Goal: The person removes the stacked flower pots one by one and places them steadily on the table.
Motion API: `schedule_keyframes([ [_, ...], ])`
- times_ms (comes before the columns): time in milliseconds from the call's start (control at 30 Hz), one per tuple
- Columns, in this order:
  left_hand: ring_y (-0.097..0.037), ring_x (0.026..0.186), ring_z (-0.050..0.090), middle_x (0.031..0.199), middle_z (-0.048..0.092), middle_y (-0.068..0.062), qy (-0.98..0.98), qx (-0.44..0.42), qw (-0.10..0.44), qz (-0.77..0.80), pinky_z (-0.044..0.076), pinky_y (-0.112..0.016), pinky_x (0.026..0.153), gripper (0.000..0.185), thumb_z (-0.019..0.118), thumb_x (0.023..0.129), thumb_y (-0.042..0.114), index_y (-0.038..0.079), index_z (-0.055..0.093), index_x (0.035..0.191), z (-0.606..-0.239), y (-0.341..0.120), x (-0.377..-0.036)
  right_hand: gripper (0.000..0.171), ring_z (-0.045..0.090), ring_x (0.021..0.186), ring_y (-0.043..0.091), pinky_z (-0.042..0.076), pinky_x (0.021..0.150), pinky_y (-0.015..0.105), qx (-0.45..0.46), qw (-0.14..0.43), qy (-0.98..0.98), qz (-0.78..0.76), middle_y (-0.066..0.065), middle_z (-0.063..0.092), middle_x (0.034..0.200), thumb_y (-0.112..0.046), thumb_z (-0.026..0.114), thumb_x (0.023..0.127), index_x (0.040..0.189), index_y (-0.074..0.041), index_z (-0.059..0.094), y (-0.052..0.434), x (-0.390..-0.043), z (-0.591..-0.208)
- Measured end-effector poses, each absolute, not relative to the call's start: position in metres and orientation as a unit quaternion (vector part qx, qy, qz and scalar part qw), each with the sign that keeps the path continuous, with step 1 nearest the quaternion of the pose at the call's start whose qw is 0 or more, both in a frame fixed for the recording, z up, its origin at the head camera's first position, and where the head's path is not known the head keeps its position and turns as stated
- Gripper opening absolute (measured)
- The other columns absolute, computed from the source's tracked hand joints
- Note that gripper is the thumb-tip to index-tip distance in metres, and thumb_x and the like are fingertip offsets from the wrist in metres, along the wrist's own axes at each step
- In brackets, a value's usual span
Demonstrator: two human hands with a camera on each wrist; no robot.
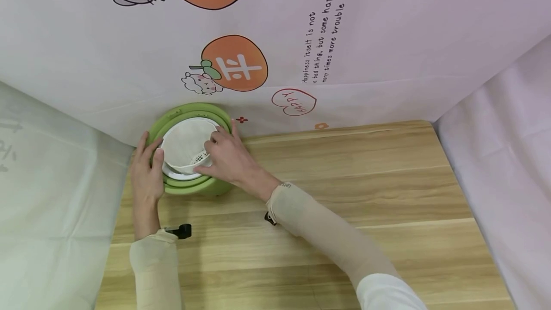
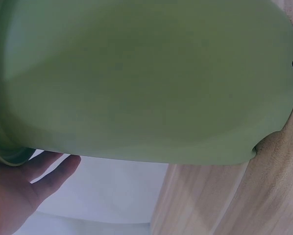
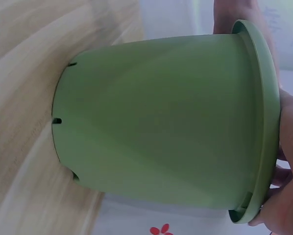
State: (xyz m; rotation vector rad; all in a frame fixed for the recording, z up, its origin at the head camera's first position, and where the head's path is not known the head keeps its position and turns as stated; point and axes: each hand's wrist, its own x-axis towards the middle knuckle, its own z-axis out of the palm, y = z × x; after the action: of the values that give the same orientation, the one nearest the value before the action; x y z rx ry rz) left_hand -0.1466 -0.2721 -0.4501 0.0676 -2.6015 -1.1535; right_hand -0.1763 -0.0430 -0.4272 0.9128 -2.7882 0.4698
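Note:
A large green plant pot (image 1: 185, 189) stands upright against the back wall. Inside its mouth sits a white pot (image 1: 185, 138), with small holes visible near its lower right. My left hand (image 1: 146, 176) grips the green rim from the left, fingers outside and thumb over the top; in the left wrist view those fingers (image 2: 53, 178) reach under the rim. With curled fingers my right hand (image 1: 232, 159) holds the right edge of the white pot. Part of that edge is hidden behind the hand. In the right wrist view, the right hand (image 3: 288, 171) lies over the pot's top.
The pot stands on a wood-grain table (image 1: 344, 195). Behind it rises a white cloth wall (image 1: 366, 61) with printed oranges and lettering. More cloth (image 1: 51, 195) hangs along the left side, and another sheet (image 1: 499, 157) borders the right.

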Motion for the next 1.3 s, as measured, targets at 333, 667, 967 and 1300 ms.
schedule_keyframes([
  [333, -0.032, 0.147, 0.023, 0.162, 0.028, 0.003, -0.900, 0.022, 0.153, -0.408, 0.016, -0.062, 0.117, 0.076, 0.033, 0.100, 0.064, 0.004, 0.055, 0.141, -0.452, -0.273, -0.146, 0.054, 0.051, 0.127, 0.030, 0.027, 0.117, 0.052, 0.322, 0.152, -0.912, 0.206, 0.003, 0.067, 0.109, -0.065, 0.072, 0.079, 0.092, -0.013, 0.072, -0.043, -0.175, -0.433],
  [667, -0.032, 0.146, 0.025, 0.161, 0.031, -0.001, -0.890, 0.012, 0.174, -0.421, 0.015, -0.061, 0.118, 0.091, 0.023, 0.095, 0.075, 0.002, 0.059, 0.137, -0.453, -0.272, -0.146, 0.054, 0.056, 0.118, 0.026, 0.026, 0.119, 0.035, 0.342, 0.188, -0.883, 0.262, 0.007, 0.064, 0.107, -0.058, 0.079, 0.075, 0.090, -0.007, 0.070, -0.041, -0.177, -0.433],
  [967, -0.028, 0.146, 0.026, 0.160, 0.033, -0.006, -0.870, 0.016, 0.194, -0.453, 0.015, -0.054, 0.119, 0.093, 0.028, 0.091, 0.078, 0.004, 0.061, 0.136, -0.457, -0.272, -0.143, 0.048, 0.053, 0.123, 0.032, 0.024, 0.120, 0.033, 0.340, 0.198, -0.862, 0.319, 0.007, 0.062, 0.106, -0.051, 0.083, 0.074, 0.089, -0.007, 0.070, -0.039, -0.175, -0.434],
  [1300, -0.023, 0.147, 0.023, 0.160, 0.032, -0.004, -0.854, 0.032, 0.205, -0.476, 0.014, -0.038, 0.121, 0.088, 0.032, 0.094, 0.073, 0.000, 0.057, 0.137, -0.464, -0.273, -0.140, 0.045, 0.054, 0.122, 0.032, 0.026, 0.119, 0.035, 0.346, 0.247, -0.841, 0.335, 0.007, 0.061, 0.101, -0.048, 0.085, 0.073, 0.084, -0.009, 0.067, -0.038, -0.179, -0.434],
])
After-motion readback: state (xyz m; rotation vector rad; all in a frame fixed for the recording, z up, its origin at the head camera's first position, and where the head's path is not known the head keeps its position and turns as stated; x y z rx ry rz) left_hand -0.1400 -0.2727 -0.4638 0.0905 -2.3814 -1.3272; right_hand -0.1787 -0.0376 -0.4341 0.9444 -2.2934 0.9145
